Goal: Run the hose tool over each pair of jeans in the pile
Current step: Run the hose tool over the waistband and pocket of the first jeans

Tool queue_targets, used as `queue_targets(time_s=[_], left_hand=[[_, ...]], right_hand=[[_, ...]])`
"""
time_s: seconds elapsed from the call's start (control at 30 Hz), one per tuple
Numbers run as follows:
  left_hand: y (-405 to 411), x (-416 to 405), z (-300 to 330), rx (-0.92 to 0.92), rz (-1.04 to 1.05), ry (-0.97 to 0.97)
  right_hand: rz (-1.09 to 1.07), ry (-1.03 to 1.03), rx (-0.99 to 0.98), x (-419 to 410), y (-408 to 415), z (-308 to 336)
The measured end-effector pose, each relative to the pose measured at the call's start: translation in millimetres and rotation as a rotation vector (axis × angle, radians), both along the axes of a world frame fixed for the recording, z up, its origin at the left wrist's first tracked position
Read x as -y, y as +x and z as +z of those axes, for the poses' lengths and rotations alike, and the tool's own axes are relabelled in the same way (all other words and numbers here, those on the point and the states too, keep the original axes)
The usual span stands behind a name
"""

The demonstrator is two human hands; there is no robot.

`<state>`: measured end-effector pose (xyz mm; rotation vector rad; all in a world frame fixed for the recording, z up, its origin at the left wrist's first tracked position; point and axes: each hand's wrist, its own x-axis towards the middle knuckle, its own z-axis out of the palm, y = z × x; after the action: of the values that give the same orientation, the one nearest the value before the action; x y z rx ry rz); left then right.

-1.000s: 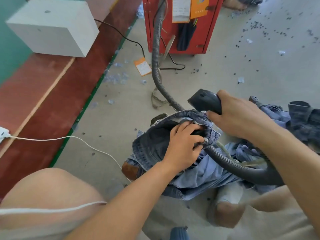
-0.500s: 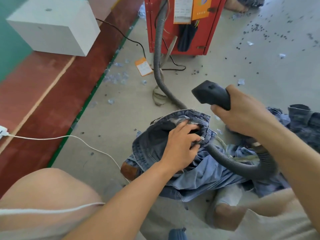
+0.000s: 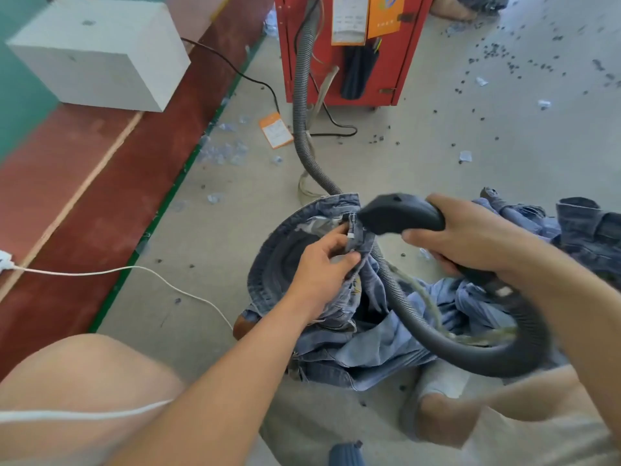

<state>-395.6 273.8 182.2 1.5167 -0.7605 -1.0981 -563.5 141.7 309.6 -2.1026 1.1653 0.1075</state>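
A pair of blue jeans point(image 3: 279, 260) lies on the floor in front of me with its waistband held open. My left hand point(image 3: 322, 267) pinches the waistband near the zipper. My right hand point(image 3: 470, 237) grips the black nozzle of the hose tool point(image 3: 400, 213), whose tip points left and touches the waistband right above my left fingers. The grey ribbed hose point(image 3: 396, 290) loops down over the jeans and runs back to the red machine. More jeans point(image 3: 591, 227) lie heaped at the right, behind my right arm.
The red machine point(image 3: 349, 48) stands at the far middle, with the hose and a black cable coming out of it. A white block point(image 3: 100, 52) sits on the red floor strip at the left. A white cable point(image 3: 134, 270) crosses the grey floor. Small dark scraps litter the floor at the right.
My right hand has swung the nozzle down and left, from above the jeans to the waistband by my left fingers. My left hand keeps its hold on the waistband.
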Motion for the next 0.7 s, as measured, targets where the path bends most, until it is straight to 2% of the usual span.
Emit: queue_targets(time_s=[0.13, 0.3, 0.37, 0.43, 0.53, 0.7], left_hand=[[-2.0, -0.7, 1.7, -0.253, 0.080, 0.001], [10.2, 0.1, 20.2, -0.747, 0.011, 0.131], [21.1, -0.6, 23.4, -0.862, -0.068, 0.214], [27.9, -0.9, 23.5, -0.867, -0.098, 0.244], [33.5, 0.1, 20.3, -0.770, -0.042, 0.242], [36.1, -2.7, 20.8, -0.932, -0.086, 0.214]], right_hand=[[-0.229, -0.044, 0.199, 4.3, 3.0, -1.8], [-0.138, -0.022, 0.114, 5.9, -15.2, 5.2], [-0.100, -0.044, 0.097, 3.6, -16.8, 2.8], [-0.056, -0.059, 0.065, 2.1, -17.4, 0.7], [0.054, -0.074, 0.019, 1.6, -20.7, -1.8], [0.306, -0.103, -0.058, -9.9, -19.5, -6.4]])
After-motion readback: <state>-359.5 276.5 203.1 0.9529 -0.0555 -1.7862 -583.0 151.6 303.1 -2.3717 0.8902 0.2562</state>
